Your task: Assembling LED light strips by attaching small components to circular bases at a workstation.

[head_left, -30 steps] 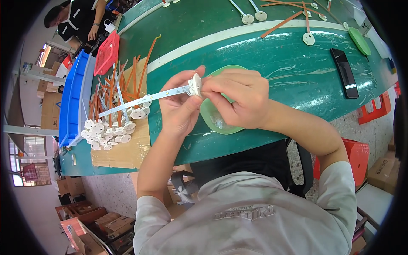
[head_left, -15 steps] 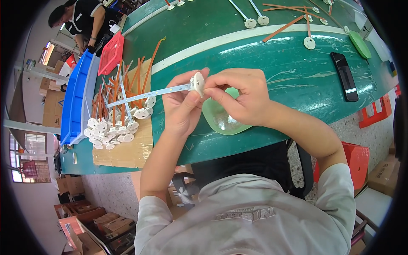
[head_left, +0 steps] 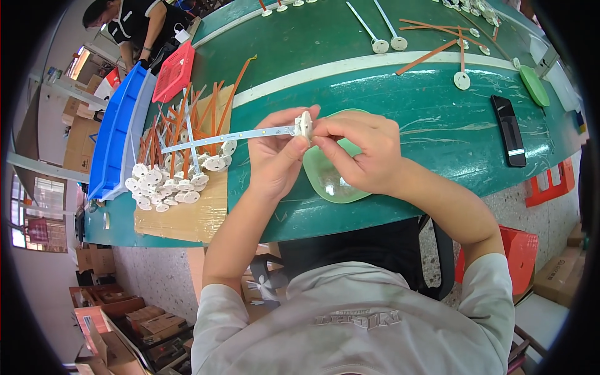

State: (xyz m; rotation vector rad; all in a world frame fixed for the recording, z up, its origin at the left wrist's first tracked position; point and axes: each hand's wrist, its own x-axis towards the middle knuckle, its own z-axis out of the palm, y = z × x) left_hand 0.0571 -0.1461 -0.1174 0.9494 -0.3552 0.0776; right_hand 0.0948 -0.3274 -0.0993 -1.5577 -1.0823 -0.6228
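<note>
My left hand (head_left: pixel 275 156) is closed on an LED strip (head_left: pixel 237 135), a pale narrow bar dotted with small yellowish lights, at its end with a white round disc (head_left: pixel 304 127). The strip points left, and the disc stands nearly edge-on between my hands. The fingertips of my right hand (head_left: pixel 365 147) are pinched together against the disc's right face; anything small between them is hidden. Below and behind the right hand is a light green bowl (head_left: pixel 340 190), partly covered by it, with small shiny contents that I cannot make out.
To the left, many similar strips with white discs (head_left: pixel 150 181) are heaped on cardboard (head_left: pixel 212 219). Beyond are a blue bin (head_left: pixel 115 134) and red basket (head_left: pixel 175 72). A black phone (head_left: pixel 508 128) and green dish (head_left: pixel 534 85) lie right. A person (head_left: pixel 134 28) works far left.
The whole view has shifted slightly, so the table things sit a little lower right. Both hands keep their hold at the disc, which has turned a little.
</note>
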